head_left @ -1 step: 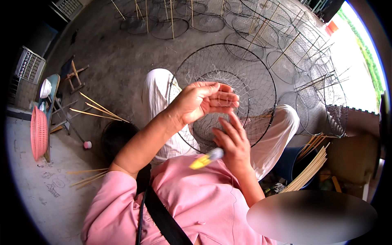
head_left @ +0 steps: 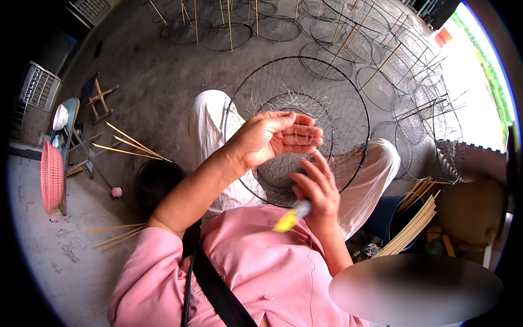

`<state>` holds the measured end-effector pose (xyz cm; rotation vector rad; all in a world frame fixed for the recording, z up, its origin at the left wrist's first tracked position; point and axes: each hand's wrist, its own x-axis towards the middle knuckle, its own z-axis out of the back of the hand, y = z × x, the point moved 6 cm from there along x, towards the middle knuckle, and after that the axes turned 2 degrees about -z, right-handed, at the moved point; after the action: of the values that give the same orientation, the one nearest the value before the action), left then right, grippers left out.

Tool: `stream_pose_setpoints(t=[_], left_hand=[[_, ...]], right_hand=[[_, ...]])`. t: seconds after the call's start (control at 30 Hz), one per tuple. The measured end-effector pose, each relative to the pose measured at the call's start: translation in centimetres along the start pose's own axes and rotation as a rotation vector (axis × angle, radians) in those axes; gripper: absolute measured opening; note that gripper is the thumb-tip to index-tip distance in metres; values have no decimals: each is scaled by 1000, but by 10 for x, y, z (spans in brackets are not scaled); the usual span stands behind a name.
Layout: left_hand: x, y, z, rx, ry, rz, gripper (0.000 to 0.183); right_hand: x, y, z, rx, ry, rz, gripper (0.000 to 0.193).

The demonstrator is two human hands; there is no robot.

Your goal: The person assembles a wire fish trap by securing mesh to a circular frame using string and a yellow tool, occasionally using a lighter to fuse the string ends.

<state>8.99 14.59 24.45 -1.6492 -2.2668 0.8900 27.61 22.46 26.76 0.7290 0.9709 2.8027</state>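
Note:
In front of me, between my knees, is a round net trap (head_left: 354, 87) with a dark hoop, fine mesh and a smaller inner ring with loose pale strands. My left hand (head_left: 280, 135) is over its middle, palm toward me. Thumb and forefinger press together on the net's pale strands, and the other fingers stretch to the right. Just below, my right hand (head_left: 318, 191) has bent fingers and holds a small yellow and grey tool (head_left: 292, 216), blurred, its kind unclear. A thin thread (head_left: 311, 267) runs down over my pink top.
More hooped net frames (head_left: 376, 49) with thin sticks stand at the back and right. A blue bucket (head_left: 381, 212) of bamboo sticks (head_left: 408, 229) is at my right. To the left are a dark bucket (head_left: 155, 182), a pink basket (head_left: 52, 177) and a small folding stool (head_left: 98, 101).
My right hand has shifted slightly right with the yellow and grey tool, which now points more steeply downward. My left hand has edged a little to the right.

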Motion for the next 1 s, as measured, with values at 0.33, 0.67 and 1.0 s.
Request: stream_pose_setpoints(t=[0.33, 0.67, 1.0], left_hand=[[25, 63, 8, 18, 8, 58, 53], [38, 82, 8, 129, 15, 78, 60], [34, 79, -13, 111, 40, -75, 45]], right_hand=[[-39, -49, 43, 73, 61, -570, 38], [-29, -74, 31, 4, 126, -577, 19], [3, -69, 12, 283, -205, -296, 33]])
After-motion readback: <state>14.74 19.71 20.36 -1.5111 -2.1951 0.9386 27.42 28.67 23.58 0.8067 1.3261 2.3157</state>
